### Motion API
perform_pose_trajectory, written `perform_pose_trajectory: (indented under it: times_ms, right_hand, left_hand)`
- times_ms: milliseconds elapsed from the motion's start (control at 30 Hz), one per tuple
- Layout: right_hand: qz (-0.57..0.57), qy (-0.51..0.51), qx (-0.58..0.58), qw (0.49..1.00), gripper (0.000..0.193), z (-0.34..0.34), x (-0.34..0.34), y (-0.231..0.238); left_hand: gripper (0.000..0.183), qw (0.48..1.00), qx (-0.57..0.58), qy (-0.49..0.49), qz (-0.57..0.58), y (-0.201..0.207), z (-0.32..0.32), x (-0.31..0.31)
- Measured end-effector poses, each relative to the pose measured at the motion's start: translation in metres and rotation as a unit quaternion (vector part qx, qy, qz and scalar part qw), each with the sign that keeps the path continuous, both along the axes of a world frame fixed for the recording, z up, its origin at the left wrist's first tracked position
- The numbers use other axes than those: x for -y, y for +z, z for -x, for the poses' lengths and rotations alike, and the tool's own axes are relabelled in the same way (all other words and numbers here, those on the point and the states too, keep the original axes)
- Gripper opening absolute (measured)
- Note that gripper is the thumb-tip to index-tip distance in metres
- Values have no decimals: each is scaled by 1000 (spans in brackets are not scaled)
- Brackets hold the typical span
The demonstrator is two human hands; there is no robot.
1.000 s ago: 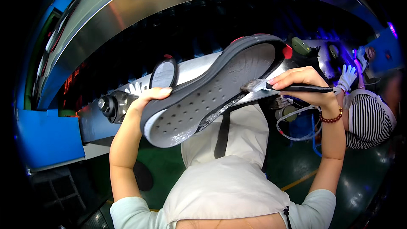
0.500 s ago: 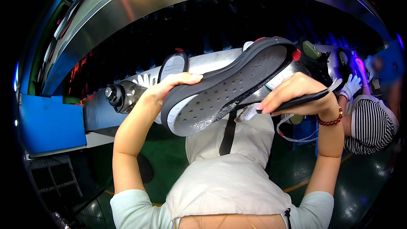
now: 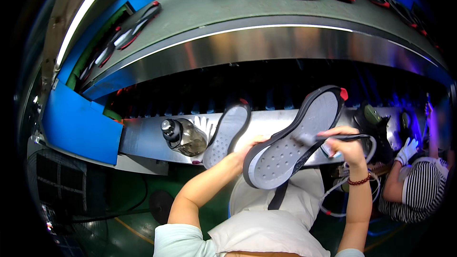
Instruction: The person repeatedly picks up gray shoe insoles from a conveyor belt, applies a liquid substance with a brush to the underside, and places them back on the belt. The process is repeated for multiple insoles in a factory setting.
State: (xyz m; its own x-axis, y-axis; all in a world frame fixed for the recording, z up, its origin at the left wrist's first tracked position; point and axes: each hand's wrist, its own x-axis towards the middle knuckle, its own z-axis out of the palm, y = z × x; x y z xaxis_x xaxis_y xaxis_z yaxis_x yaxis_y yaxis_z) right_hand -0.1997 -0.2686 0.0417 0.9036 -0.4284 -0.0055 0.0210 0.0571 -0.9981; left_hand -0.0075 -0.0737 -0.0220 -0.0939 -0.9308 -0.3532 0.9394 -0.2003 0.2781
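My left hand point(image 3: 245, 152) is closed on the left edge of a grey shoe sole point(image 3: 278, 159) with a black rim and a red tip. The sole is tilted above my lap, its hollow, dimpled inner face toward me. Between the fingers of my right hand point(image 3: 347, 146) is a dark-handled brush point(image 3: 328, 137), fed by a pale tube point(image 3: 372, 150). Its bristles are blurred over the middle of the sole's inner face; whether they touch it I cannot tell. A second grey sole point(image 3: 229, 133) leans on the metal ledge point(image 3: 145, 133), left of the held one.
A clear bottle point(image 3: 193, 142) with a black cap and a white glove point(image 3: 202, 123) are on the ledge. Beyond it, a green conveyor point(image 3: 228, 7) carries several soles. A dark shoe point(image 3: 373, 116) lies at right, near a co-worker's gloved hand point(image 3: 407, 151) and striped clothing point(image 3: 424, 185).
The brush has gone from the sole's near edge to over its inner face. The view has shifted upward, bringing in the conveyor. Both hands keep their hold.
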Motion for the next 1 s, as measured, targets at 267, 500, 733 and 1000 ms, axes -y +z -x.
perform_pose_trajectory:
  times_ms: [267, 500, 733, 1000]
  right_hand:
    - [26, -64, 232, 970, 17, 32, -26, -30]
    - [-210, -159, 266, 927, 18, 35, -12, -51]
    - [-249, -207, 219, 920, 17, 35, -15, -67]
    - [-277, -215, 174, 920, 16, 18, -3, -72]
  left_hand:
    - [45, 977, 185, 88, 60, 27, -10, -35]
    - [53, 819, 470, 93, 315, 155, -130, -10]
    - [72, 541, 493, 680, 39, 186, -206, -4]
    - [119, 384, 787, 369, -312, 183, -260, 31]
